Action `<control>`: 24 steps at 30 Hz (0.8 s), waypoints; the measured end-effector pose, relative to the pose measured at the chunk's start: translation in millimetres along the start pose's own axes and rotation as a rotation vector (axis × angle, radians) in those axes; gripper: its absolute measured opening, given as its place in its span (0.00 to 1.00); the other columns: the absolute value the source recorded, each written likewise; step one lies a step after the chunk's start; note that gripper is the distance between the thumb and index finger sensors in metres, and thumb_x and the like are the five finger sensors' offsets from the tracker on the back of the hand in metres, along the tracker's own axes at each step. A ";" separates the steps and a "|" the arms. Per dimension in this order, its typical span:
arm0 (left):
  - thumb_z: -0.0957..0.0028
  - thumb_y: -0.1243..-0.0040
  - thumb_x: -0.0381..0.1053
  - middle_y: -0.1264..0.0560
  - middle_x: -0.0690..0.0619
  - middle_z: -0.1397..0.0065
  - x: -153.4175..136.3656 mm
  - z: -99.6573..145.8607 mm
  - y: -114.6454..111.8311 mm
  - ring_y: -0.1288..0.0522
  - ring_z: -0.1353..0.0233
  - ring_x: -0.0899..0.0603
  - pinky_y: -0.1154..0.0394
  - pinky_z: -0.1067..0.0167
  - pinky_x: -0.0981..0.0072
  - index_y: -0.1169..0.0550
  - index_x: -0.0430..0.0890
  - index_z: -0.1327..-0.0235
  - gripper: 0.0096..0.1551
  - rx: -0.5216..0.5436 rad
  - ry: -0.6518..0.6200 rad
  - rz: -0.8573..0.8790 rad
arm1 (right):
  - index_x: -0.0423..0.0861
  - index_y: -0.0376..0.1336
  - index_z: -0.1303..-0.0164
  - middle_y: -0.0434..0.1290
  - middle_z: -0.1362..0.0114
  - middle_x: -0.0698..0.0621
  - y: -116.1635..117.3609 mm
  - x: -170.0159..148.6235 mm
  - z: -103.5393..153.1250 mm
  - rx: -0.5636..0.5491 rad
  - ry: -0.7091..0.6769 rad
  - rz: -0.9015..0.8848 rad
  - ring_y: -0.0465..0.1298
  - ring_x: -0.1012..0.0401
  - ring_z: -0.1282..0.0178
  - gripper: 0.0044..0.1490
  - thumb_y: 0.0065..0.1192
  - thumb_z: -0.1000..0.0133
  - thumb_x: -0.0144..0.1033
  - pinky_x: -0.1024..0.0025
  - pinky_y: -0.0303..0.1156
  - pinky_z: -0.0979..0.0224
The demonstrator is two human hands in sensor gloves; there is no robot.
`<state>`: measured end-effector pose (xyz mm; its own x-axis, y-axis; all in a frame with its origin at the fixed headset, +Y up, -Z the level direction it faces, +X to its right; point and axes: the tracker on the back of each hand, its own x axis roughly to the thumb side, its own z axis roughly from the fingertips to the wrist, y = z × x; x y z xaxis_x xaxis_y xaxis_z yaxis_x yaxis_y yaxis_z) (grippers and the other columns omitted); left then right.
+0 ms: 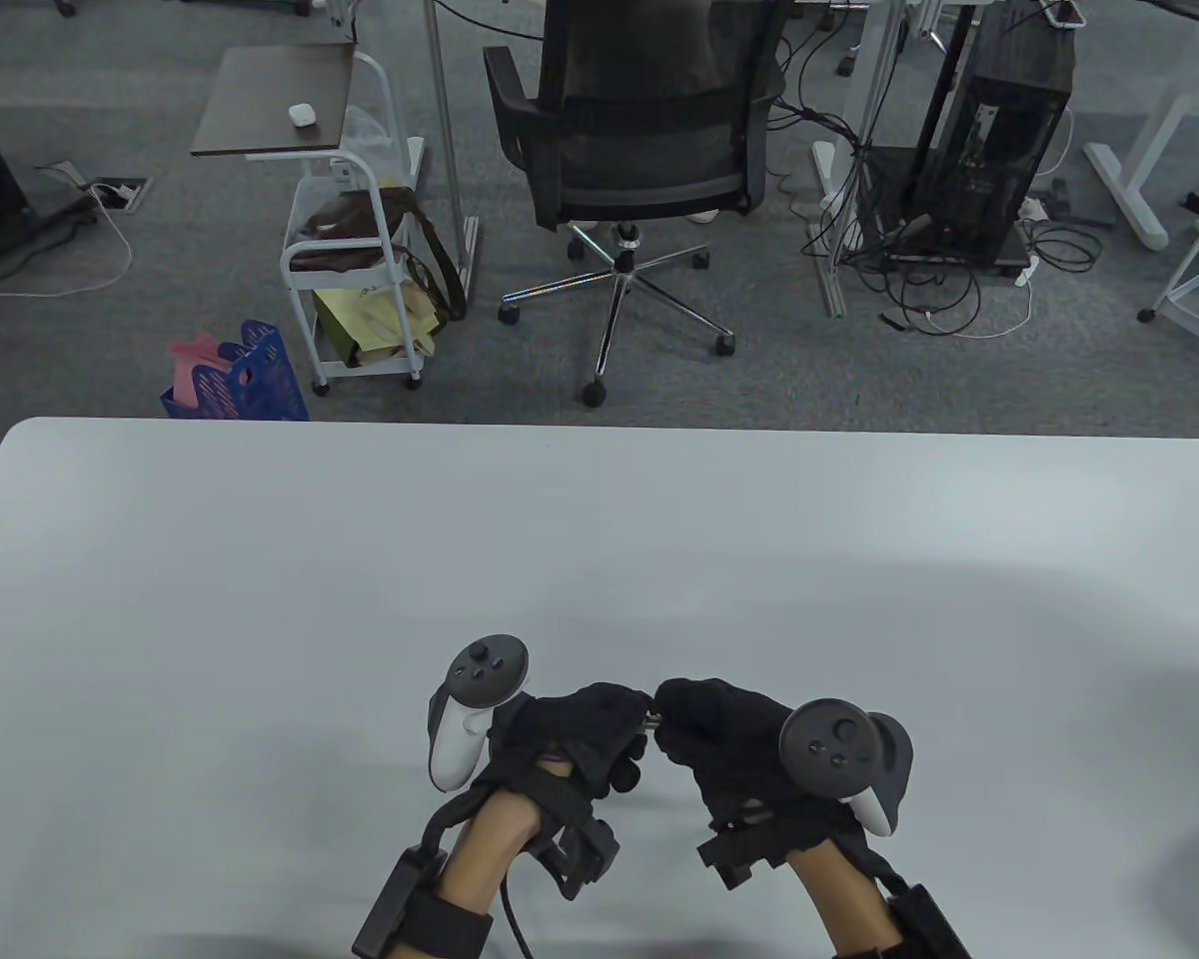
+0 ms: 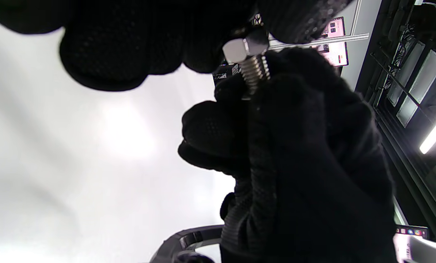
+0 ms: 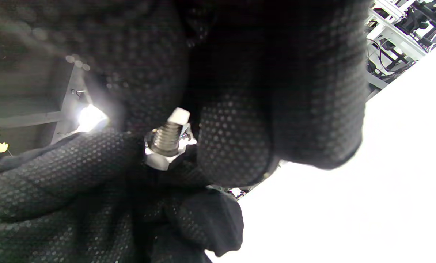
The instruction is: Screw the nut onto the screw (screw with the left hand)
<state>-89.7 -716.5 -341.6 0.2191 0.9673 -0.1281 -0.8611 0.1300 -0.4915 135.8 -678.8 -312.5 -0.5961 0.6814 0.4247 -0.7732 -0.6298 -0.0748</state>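
Both hands meet low over table; left hand pinches nut on screw, right hand grips screw shank, both grips clenched, parts held between fingertips

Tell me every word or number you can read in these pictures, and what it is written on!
None can be read.
Screens behind the hands in the left wrist view: text too small and blurred.
Yellow paper bag on the white cart: its marking is too small to read.
The nut and screw: no marking shows.

Grey carpet; black office chair.
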 end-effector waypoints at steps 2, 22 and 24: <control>0.51 0.44 0.54 0.22 0.30 0.44 2.2 0.0 -1.2 0.20 0.56 0.29 0.27 0.57 0.39 0.21 0.33 0.43 0.33 0.007 -0.004 -0.016 | 0.48 0.76 0.53 0.85 0.49 0.47 -0.5 -0.4 0.1 -0.002 0.000 0.002 0.93 0.56 0.64 0.26 0.80 0.62 0.37 0.63 0.92 0.59; 0.50 0.47 0.57 0.26 0.31 0.39 -2.8 -0.5 -0.1 0.21 0.52 0.30 0.28 0.54 0.40 0.30 0.34 0.32 0.39 -0.026 0.007 0.029 | 0.48 0.76 0.53 0.85 0.49 0.48 0.1 0.0 0.1 0.002 0.000 0.000 0.93 0.56 0.64 0.26 0.80 0.62 0.37 0.63 0.92 0.59; 0.51 0.47 0.57 0.24 0.29 0.41 -3.6 -0.4 0.7 0.20 0.53 0.28 0.27 0.55 0.39 0.25 0.33 0.36 0.38 -0.009 0.013 0.024 | 0.48 0.76 0.53 0.85 0.49 0.48 0.2 0.3 0.1 0.001 0.000 -0.001 0.93 0.56 0.64 0.26 0.80 0.62 0.37 0.63 0.92 0.59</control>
<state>-90.9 -719.9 -341.8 0.2042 0.9672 -0.1508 -0.8622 0.1048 -0.4955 135.5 -678.8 -312.3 -0.5952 0.6819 0.4250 -0.7737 -0.6293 -0.0738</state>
